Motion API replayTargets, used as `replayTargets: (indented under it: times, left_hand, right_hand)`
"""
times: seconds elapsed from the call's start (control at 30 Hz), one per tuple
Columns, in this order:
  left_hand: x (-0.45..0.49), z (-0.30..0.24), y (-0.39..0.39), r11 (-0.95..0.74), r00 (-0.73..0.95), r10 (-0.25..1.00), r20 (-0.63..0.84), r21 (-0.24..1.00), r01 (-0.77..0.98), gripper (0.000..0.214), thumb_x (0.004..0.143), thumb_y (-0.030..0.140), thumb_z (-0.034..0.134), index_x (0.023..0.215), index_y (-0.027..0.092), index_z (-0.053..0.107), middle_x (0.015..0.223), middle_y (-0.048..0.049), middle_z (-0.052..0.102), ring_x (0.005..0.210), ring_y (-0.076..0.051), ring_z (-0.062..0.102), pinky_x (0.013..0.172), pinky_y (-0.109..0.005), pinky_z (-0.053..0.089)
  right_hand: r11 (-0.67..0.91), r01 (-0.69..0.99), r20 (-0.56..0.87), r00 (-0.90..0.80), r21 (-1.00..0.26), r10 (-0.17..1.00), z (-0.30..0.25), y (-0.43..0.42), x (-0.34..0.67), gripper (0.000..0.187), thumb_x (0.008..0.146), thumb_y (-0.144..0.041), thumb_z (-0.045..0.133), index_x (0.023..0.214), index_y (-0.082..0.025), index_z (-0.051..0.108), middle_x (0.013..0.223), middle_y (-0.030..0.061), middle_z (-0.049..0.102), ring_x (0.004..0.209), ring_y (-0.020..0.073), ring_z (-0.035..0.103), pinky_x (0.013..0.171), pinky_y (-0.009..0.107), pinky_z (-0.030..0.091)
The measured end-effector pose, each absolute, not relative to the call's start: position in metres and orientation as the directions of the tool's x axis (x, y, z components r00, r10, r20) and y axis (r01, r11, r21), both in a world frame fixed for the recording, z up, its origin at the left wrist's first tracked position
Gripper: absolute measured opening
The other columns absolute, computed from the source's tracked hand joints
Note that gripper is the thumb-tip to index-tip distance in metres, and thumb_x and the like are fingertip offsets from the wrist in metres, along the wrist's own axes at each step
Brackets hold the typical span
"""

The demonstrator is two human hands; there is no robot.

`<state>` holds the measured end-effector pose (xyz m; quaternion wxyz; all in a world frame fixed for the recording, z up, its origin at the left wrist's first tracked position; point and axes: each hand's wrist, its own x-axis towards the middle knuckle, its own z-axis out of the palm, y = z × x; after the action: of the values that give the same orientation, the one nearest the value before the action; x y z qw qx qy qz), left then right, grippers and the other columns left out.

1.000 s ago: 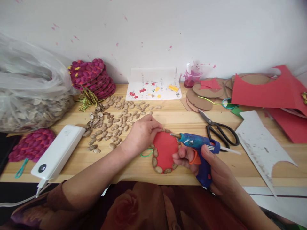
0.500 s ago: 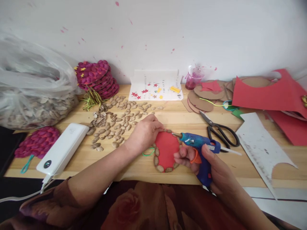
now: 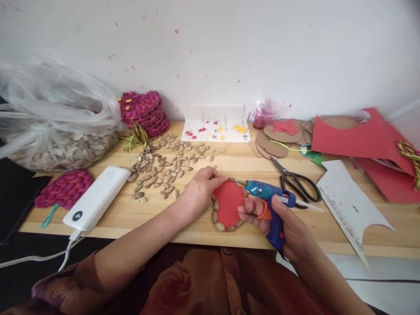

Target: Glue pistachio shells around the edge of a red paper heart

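Observation:
A red oval card (image 3: pixel 229 203) edged with brown nut shells lies near the table's front edge. My left hand (image 3: pixel 204 187) is closed at its upper left rim, fingertips beside a shell; the exact grip is partly hidden. My right hand (image 3: pixel 288 223) is wrapped round a blue hot glue gun (image 3: pixel 267 191), with fingers at the orange trigger (image 3: pixel 265 211). The gun's nozzle points left and reaches the top rim of the card, close to my left fingertips. A white glue stick (image 3: pixel 311 206) sticks out of its back.
Loose nut shells (image 3: pixel 168 173) are scattered left of the card. Beyond them stand a shell-filled plastic bag (image 3: pixel 65 140) and stacked purple pieces (image 3: pixel 144 113). A white power bank (image 3: pixel 98 199) lies left. Scissors (image 3: pixel 297 181), cardboard ovals (image 3: pixel 272 144) and red sheets (image 3: pixel 348 140) lie right.
The camera view has shifted a little. The glue gun's nozzle has moved left along the card's top rim, nearer my left fingertips, which have slid slightly right.

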<state>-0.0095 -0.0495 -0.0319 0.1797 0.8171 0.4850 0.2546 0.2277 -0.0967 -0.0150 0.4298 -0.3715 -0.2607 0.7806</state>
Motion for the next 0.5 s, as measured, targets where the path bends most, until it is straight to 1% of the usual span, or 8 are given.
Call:
replayTargets:
  times: [0.13, 0.23, 0.3, 0.4, 0.5]
  left_hand:
    - [-0.005, -0.032, -0.052, -0.459, 0.405, 0.887, 0.220, 0.505, 0.731, 0.038, 0.101, 0.017, 0.041, 0.122, 0.022, 0.072, 0.108, -0.0081, 0.062, 0.102, -0.022, 0.056, 0.093, -0.037, 0.050]
    - [-0.004, -0.027, -0.051, -0.434, 0.415, 0.895, 0.163, 0.528, 0.730, 0.036, 0.103, 0.021, 0.042, 0.123, 0.021, 0.072, 0.111, -0.0095, 0.061, 0.103, -0.023, 0.054, 0.094, -0.036, 0.048]
    - [-0.004, -0.024, -0.050, -0.407, 0.408, 0.904, 0.128, 0.545, 0.733, 0.035, 0.103, 0.024, 0.044, 0.123, 0.021, 0.073, 0.110, -0.0095, 0.060, 0.102, -0.023, 0.054, 0.094, -0.036, 0.048]
    - [-0.005, -0.024, -0.048, -0.387, 0.400, 0.910, 0.108, 0.564, 0.729, 0.035, 0.102, 0.026, 0.045, 0.122, 0.022, 0.074, 0.109, -0.0090, 0.059, 0.101, -0.022, 0.052, 0.092, -0.036, 0.048]
    - [-0.008, -0.028, -0.047, -0.389, 0.402, 0.909, 0.112, 0.578, 0.718, 0.035, 0.100, 0.022, 0.047, 0.124, 0.024, 0.073, 0.111, -0.0084, 0.057, 0.102, -0.022, 0.052, 0.093, -0.036, 0.048]
  right_hand:
    - [-0.506, -0.479, -0.388, -0.330, -0.717, 0.861, -0.016, -0.098, 0.228, 0.038, 0.082, -0.054, 0.075, 0.070, -0.018, 0.075, 0.090, 0.0106, 0.074, 0.107, 0.0322, 0.072, 0.109, 0.050, 0.050]
    - [-0.508, -0.469, -0.419, -0.288, -0.722, 0.861, -0.017, -0.098, 0.230, 0.035, 0.081, -0.052, 0.077, 0.073, -0.018, 0.076, 0.087, 0.0099, 0.073, 0.100, 0.0308, 0.073, 0.105, 0.050, 0.054]
    - [-0.517, -0.463, -0.438, -0.274, -0.720, 0.856, -0.017, -0.098, 0.230, 0.034, 0.079, -0.051, 0.079, 0.075, -0.017, 0.077, 0.087, 0.0101, 0.073, 0.095, 0.0300, 0.074, 0.104, 0.050, 0.055]
    - [-0.519, -0.467, -0.443, -0.270, -0.717, 0.855, -0.017, -0.097, 0.231, 0.035, 0.081, -0.049, 0.078, 0.070, -0.016, 0.075, 0.090, 0.0110, 0.073, 0.099, 0.0314, 0.073, 0.107, 0.052, 0.053]
    - [-0.526, -0.457, -0.452, -0.269, -0.717, 0.850, -0.018, -0.097, 0.232, 0.036, 0.081, -0.050, 0.077, 0.070, -0.016, 0.076, 0.091, 0.0117, 0.073, 0.103, 0.0334, 0.073, 0.108, 0.052, 0.052]
